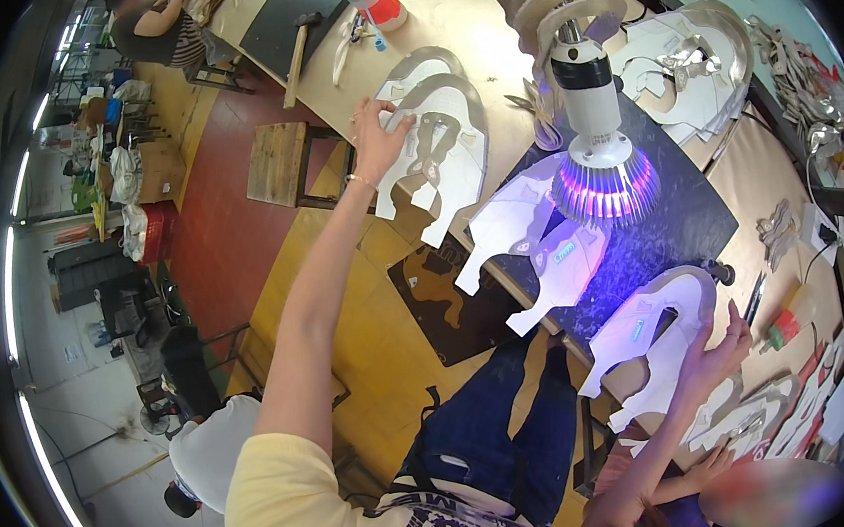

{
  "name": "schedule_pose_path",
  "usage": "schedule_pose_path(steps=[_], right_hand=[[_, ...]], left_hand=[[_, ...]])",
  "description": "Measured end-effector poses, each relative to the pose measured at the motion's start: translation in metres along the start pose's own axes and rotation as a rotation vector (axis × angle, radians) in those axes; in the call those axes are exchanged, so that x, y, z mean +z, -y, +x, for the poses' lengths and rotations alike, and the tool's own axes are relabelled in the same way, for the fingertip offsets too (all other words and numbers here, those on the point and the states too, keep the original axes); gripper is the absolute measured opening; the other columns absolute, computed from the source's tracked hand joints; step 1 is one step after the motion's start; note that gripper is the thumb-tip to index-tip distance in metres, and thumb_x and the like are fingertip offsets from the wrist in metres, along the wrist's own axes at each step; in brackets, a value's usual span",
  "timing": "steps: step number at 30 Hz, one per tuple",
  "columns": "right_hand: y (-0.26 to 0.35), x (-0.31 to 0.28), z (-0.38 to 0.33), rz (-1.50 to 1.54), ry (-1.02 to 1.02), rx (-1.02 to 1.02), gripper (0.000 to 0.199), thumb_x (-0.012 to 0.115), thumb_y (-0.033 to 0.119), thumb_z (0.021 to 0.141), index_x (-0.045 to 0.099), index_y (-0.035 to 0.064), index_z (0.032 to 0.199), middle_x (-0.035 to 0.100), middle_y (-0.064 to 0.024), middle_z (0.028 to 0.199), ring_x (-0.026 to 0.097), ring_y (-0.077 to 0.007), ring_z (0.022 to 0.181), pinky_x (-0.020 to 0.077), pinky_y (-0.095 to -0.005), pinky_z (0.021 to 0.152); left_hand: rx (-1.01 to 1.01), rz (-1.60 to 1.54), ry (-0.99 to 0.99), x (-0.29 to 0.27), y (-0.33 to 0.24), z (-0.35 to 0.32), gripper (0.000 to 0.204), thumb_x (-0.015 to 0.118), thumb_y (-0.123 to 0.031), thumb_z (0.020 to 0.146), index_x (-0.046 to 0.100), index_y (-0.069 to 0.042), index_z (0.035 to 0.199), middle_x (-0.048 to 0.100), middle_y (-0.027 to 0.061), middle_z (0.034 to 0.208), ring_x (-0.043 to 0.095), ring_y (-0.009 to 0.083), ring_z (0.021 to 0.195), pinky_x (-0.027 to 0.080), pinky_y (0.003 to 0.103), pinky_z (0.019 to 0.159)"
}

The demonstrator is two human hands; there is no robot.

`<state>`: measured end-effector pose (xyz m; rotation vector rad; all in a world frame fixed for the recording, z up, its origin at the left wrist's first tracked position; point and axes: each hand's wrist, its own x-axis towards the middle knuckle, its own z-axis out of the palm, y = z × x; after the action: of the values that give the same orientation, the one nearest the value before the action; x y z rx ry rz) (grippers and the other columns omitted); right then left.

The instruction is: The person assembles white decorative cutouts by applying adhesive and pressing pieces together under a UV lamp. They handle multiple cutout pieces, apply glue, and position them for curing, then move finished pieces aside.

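My left hand (380, 147) reaches to the near edge of the table, its bent fingers closed on the edge of a white horseshoe-shaped shoe upper (470, 124) with a grey-beige toe border. This piece overlaps another similar one. My right hand (713, 356) is beside another white shoe upper (639, 330), fingers apart; its thumb side seems to touch the edge. Between my hands, one more shoe upper (567, 259) lies under a finned lamp (606, 182) that throws purple light. Its two ends stick out past the table edge.
A hammer (300, 58), a red-and-white bottle (377, 4) and scissors (534, 103) lie on the far table. More white uppers (696, 69) are stacked at the back right. A co-worker's hand (711, 467) works among pieces at lower right. A wooden stool (278, 163) stands left.
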<state>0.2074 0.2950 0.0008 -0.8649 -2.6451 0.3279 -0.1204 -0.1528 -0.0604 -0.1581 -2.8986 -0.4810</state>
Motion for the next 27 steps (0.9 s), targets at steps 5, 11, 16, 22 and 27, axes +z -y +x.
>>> schedule_pose_path(steps=[5,11,16,22,27], right_hand=[[0.062,0.005,-0.011,0.381,0.175,-0.072,0.024,0.064,0.013,0.092,0.065,0.0026,0.114,0.057,-0.0158,0.109,0.056,-0.0337,0.105,0.0443,-0.0440,0.092],[0.150,0.025,-0.011,0.654,0.403,-0.157,0.021,0.065,0.010,0.090,0.066,0.0006,0.108,0.061,-0.0176,0.102,0.061,-0.0349,0.097,0.0485,-0.0428,0.086],[0.204,0.050,-0.012,0.609,0.589,-0.245,0.021,0.064,0.013,0.090,0.066,0.0020,0.108,0.064,-0.0202,0.104,0.063,-0.0363,0.099,0.0481,-0.0432,0.087],[0.186,0.044,-0.017,0.410,0.381,-0.145,0.021,0.065,0.014,0.090,0.065,0.0010,0.106,0.060,-0.0187,0.104,0.059,-0.0368,0.100,0.0477,-0.0457,0.084],[0.151,0.056,-0.014,0.437,0.329,0.066,0.048,0.065,0.013,0.090,0.049,-0.0030,0.132,0.050,-0.0257,0.119,0.056,-0.0403,0.106,0.0462,-0.0458,0.093]], left_hand=[[0.246,-0.270,-0.126,-0.046,-0.026,-0.072,0.016,0.064,-0.001,0.090,0.052,-0.003,0.101,0.057,0.0184,0.129,0.058,0.0336,0.113,0.044,0.039,0.096],[0.130,-0.391,-0.390,-0.110,-0.019,-0.148,0.031,0.056,0.001,0.095,0.039,-0.002,0.120,0.064,0.0134,0.109,0.063,0.0228,0.096,0.050,0.033,0.084],[-0.255,-0.562,-0.120,-0.161,0.014,-0.124,0.022,0.056,-0.010,0.100,0.057,0.001,0.118,0.064,0.0035,0.100,0.058,0.0082,0.083,0.048,0.024,0.074],[-0.313,-0.872,0.382,-0.153,0.055,-0.057,0.027,0.057,-0.017,0.101,0.060,0.002,0.119,0.065,-0.0002,0.102,0.059,0.0038,0.086,0.048,0.021,0.076],[-0.158,-0.603,0.406,-0.048,0.080,0.017,0.038,0.062,-0.025,0.096,0.063,0.003,0.122,0.052,0.0167,0.137,0.051,0.0218,0.123,0.041,0.034,0.101]])
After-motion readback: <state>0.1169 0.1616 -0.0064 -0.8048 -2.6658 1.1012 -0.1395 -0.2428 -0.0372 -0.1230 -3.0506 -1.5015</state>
